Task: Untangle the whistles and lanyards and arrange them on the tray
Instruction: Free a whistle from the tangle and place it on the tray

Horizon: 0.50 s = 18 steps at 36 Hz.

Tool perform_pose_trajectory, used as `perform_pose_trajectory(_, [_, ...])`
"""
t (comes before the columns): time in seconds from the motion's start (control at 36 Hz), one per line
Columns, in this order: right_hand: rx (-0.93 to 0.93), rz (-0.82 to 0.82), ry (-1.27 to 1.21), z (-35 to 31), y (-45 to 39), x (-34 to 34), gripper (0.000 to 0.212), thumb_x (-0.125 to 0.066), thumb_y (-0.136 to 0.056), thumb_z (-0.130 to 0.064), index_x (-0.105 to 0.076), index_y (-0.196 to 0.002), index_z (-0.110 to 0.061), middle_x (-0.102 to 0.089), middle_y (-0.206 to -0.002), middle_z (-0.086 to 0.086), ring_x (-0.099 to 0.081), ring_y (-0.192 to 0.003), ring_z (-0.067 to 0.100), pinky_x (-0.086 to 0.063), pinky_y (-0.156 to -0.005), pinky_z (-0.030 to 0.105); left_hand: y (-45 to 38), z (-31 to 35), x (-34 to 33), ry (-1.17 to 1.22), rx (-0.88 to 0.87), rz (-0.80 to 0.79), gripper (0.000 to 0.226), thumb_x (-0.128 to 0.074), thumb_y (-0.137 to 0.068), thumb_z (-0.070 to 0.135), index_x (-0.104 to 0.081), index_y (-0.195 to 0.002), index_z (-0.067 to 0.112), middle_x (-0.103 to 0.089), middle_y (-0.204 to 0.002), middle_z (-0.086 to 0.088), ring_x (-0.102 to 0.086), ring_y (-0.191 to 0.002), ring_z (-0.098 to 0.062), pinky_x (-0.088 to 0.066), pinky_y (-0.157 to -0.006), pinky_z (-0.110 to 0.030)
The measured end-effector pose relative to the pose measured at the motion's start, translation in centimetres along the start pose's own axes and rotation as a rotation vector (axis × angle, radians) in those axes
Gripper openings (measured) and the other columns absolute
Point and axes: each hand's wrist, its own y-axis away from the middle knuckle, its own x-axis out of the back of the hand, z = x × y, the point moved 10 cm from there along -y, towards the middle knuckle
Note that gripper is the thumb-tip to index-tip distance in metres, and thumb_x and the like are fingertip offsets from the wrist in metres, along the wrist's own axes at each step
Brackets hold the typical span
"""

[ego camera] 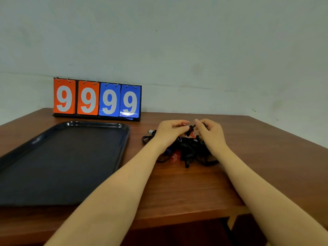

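Note:
A tangle of black lanyards (188,153) with small whistles lies on the brown table, right of centre. A red whistle (175,158) shows at its front and a white one (150,131) at its left end. My left hand (170,132) and my right hand (210,132) are raised over the back of the pile. Both pinch a black cord with a small red piece (190,132) between their fingertips. The dark tray (122,137) lies to the left with nothing on it.
A flip scoreboard (97,99) showing 9 9 9 9 stands at the back of the table against the pale wall. The table's (186,189) right edge runs diagonally at the far right, and its front edge is close below my forearms.

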Motion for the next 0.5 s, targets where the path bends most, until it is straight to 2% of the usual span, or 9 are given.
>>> perform_pose_trajectory(0.08, [-0.041,-0.001,0.008,0.5,0.1,-0.1,0.032,-0.055,-0.096,-0.031,-0.066,-0.072,-0.012,-0.056,-0.049,-0.015,-0.049,-0.048,-0.004,-0.038,-0.058,0.019,0.2,-0.6,-0.1,0.079,0.041,-0.027,0.019,-0.066,-0.09,0.018,-0.071,-0.104,0.03,-0.072,-0.101,0.008,-0.07,-0.087,-0.009,-0.051,-0.089,-0.023])
perform_pose_trajectory(0.17, [-0.094,0.012,-0.027,1.1,0.1,-0.2,0.043,-0.057,-0.095,-0.032,-0.065,-0.077,0.006,-0.05,-0.046,-0.006,-0.049,-0.044,-0.004,-0.04,-0.062,0.022,0.4,-1.1,0.0,0.178,0.078,-0.046,0.019,-0.065,-0.09,0.014,-0.072,-0.101,0.028,-0.074,-0.103,0.0,-0.07,-0.093,-0.013,-0.052,-0.095,-0.031])
perform_pose_trajectory(0.22, [-0.108,0.017,-0.065,1.3,0.2,-0.3,0.047,-0.057,-0.096,-0.03,-0.061,-0.079,0.014,-0.046,-0.048,0.002,-0.05,-0.044,-0.003,-0.042,-0.064,0.018,0.6,-1.2,0.0,0.228,0.091,-0.06,0.019,-0.064,-0.09,0.012,-0.072,-0.104,0.023,-0.074,-0.104,-0.005,-0.07,-0.095,-0.016,-0.052,-0.095,-0.031])
perform_pose_trajectory(0.28, [-0.11,0.002,-0.073,1.4,0.4,-0.4,0.044,-0.056,-0.096,-0.028,-0.062,-0.071,0.007,-0.046,-0.047,0.002,-0.048,-0.042,0.002,-0.043,-0.059,0.012,0.6,-1.2,-0.3,0.269,0.104,-0.078,0.02,-0.063,-0.091,0.011,-0.07,-0.107,0.021,-0.073,-0.105,-0.008,-0.07,-0.098,-0.019,-0.052,-0.094,-0.031])
perform_pose_trajectory(0.33, [-0.108,-0.024,-0.056,1.4,0.6,-0.6,0.038,-0.054,-0.097,-0.029,-0.059,-0.065,-0.008,-0.047,-0.048,-0.001,-0.045,-0.042,0.005,-0.041,-0.052,0.013,0.7,-1.0,-0.5,0.348,0.106,-0.092,0.021,-0.061,-0.092,0.009,-0.068,-0.111,0.015,-0.072,-0.108,-0.011,-0.069,-0.1,-0.02,-0.053,-0.09,-0.027])
perform_pose_trajectory(0.39, [-0.108,-0.031,-0.031,1.5,0.6,-0.6,0.033,-0.053,-0.097,-0.031,-0.061,-0.071,-0.013,-0.047,-0.052,-0.003,-0.042,-0.043,0.002,-0.037,-0.049,0.015,0.8,-0.4,-0.5,0.478,0.098,-0.085,0.022,-0.058,-0.094,0.005,-0.065,-0.115,0.006,-0.07,-0.11,-0.016,-0.069,-0.101,-0.02,-0.055,-0.087,-0.025])
perform_pose_trajectory(0.5, [-0.059,-0.016,0.068,1.5,0.4,-0.5,0.029,-0.048,-0.099,-0.033,-0.063,-0.079,-0.019,-0.045,-0.059,0.0,-0.04,-0.051,0.009,-0.032,-0.05,0.02,1.0,0.4,-0.6,0.694,0.102,-0.054,0.029,-0.054,-0.095,0.003,-0.057,-0.124,-0.002,-0.066,-0.118,-0.023,-0.065,-0.11,-0.027,-0.05,-0.1,-0.035])
